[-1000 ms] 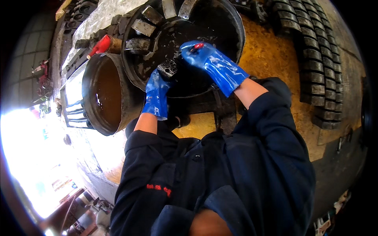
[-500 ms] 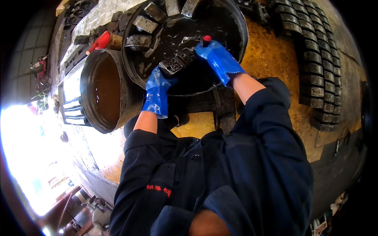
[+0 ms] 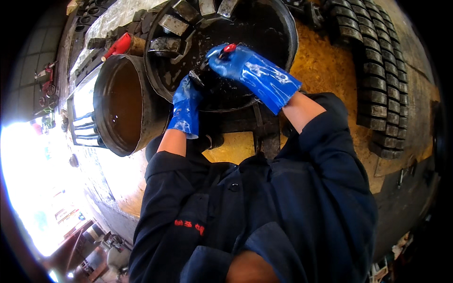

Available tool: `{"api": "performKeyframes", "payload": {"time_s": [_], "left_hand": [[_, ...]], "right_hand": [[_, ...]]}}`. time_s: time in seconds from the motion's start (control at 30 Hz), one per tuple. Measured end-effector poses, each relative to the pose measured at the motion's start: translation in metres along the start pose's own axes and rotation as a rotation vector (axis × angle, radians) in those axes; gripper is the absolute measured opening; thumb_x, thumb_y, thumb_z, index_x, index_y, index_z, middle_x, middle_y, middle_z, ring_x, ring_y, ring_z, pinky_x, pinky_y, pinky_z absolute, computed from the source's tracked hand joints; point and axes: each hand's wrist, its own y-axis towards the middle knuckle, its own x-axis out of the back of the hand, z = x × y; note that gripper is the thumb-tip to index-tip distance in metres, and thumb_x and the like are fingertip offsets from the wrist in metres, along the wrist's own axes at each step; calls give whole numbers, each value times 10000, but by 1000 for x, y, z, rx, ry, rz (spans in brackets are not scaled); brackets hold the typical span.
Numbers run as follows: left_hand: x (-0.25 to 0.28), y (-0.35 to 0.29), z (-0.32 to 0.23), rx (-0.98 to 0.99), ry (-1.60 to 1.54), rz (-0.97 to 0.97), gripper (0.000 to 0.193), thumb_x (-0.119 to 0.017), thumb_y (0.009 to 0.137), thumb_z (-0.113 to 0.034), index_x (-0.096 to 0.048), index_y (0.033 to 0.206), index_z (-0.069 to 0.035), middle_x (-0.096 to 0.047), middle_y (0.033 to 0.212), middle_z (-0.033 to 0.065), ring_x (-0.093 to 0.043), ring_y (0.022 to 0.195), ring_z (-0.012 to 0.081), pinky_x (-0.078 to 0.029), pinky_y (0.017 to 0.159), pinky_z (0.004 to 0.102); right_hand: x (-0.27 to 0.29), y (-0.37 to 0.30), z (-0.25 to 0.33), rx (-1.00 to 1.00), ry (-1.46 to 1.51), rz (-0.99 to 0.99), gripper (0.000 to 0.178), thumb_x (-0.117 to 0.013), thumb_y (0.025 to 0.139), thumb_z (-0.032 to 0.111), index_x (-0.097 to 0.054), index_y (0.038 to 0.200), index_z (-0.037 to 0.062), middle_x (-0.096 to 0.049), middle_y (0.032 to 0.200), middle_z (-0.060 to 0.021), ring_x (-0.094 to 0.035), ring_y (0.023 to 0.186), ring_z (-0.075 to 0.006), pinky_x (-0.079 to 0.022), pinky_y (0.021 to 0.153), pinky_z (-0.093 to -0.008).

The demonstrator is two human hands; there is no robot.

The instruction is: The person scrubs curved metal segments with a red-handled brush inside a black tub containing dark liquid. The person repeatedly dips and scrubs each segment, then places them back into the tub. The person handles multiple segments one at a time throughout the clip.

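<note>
My left hand (image 3: 186, 101), in a blue rubber glove, is closed on a dark metal block (image 3: 196, 78) over the near left part of a large round basin (image 3: 293, 45). Most of the block is hidden by the gloves and shadow. My right hand (image 3: 231, 63), gloved in the same blue, grips a tool with a red handle (image 3: 230, 48) close beside the block; its working end is out of sight. Dark liquid lies in the basin. Along the basin's far left side sit several wet metal blocks (image 3: 173, 25).
Left of the basin stands a metal bucket (image 3: 153, 101) of brownish liquid. Behind it lies a red object (image 3: 120, 45) with a tan end. Rows of stacked dark metal blocks (image 3: 375, 70) stand to the right on a yellowish surface (image 3: 314, 61). A dark stand (image 3: 267, 127) supports the basin.
My right hand has moved left with the red-handled tool, now close to my left hand. The block has turned and shows less of its holed face.
</note>
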Motion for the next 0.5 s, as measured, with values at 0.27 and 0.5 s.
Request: {"api": "performKeyframes", "payload": {"time_s": [0.27,0.5], "left_hand": [[-8,8,9,-64,10,-64,748,-881,799,-444,-614,1431,-146,-665,1403,170,-603,1326,382,-507,1091,445],[-4,9,2,-34,18,-20,763,-905,772,-387,-621,1430,-123,-679,1398,152,-624,1313,352,-506,1099,427]], "right_hand": [[-26,24,-43,131,-63,-185,347,-632,943,452,-765,1046,148,-780,971,-112,-742,961,-324,-591,858,-399],[-22,26,-44,85,-172,-196,400,-612,946,516,-760,1102,180,-780,1038,-92,-736,1006,-325,-587,897,-413]]}}
